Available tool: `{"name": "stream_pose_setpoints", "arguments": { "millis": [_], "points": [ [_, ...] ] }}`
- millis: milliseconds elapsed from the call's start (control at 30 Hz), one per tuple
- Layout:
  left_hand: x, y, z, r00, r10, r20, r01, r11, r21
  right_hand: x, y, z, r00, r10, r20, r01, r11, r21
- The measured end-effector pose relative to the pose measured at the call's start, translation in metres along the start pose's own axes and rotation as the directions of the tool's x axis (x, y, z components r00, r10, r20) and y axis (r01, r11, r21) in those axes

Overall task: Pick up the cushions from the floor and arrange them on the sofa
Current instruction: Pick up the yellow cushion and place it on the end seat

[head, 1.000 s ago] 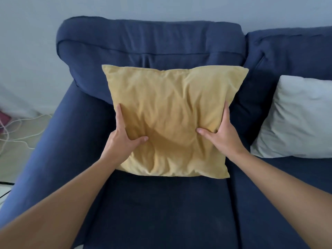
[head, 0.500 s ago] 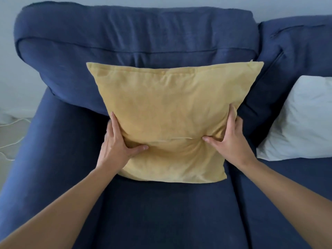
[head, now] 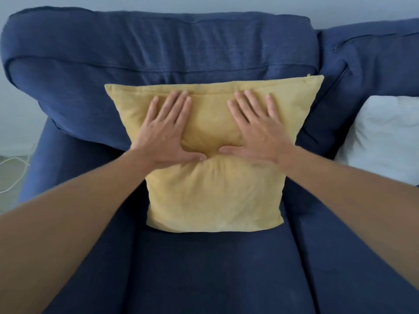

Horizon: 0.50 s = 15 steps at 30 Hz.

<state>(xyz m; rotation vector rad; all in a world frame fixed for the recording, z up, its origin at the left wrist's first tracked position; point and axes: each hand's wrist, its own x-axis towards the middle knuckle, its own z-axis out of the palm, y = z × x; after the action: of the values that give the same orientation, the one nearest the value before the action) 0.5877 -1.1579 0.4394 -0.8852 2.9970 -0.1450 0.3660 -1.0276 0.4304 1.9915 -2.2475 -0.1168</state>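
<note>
Both palms press the square mustard-yellow fabric cushion [head: 210, 159] against the backrest of the navy-blue upholstered sofa [head: 158, 48].

The cushion stands on its bottom edge at the rear of the left-end seat, its top edge leaning on the backrest. The left hand [head: 166, 134] and right hand [head: 256, 132] lie flat and spread on its upper half, fingers toward the top edge, gripping nothing; both are equally near. A white pillow [head: 385, 137] rests toward the right edge. No containers show.

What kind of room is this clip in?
Probably a home living room: a blue sofa against a plain wall, a yellow cushion and a white cushion on it, cables on the floor.
</note>
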Motion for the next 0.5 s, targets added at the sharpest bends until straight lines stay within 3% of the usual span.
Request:
{"name": "stream_pose_setpoints", "arguments": {
  "millis": [500],
  "points": [
    [-0.038, -0.078, -0.016, 0.992, -0.125, 0.033, 0.123, 0.990, 0.066, -0.042, 0.081, -0.015, 0.983, 0.127, 0.132, -0.123, 0.992, -0.038]
  ]
}}
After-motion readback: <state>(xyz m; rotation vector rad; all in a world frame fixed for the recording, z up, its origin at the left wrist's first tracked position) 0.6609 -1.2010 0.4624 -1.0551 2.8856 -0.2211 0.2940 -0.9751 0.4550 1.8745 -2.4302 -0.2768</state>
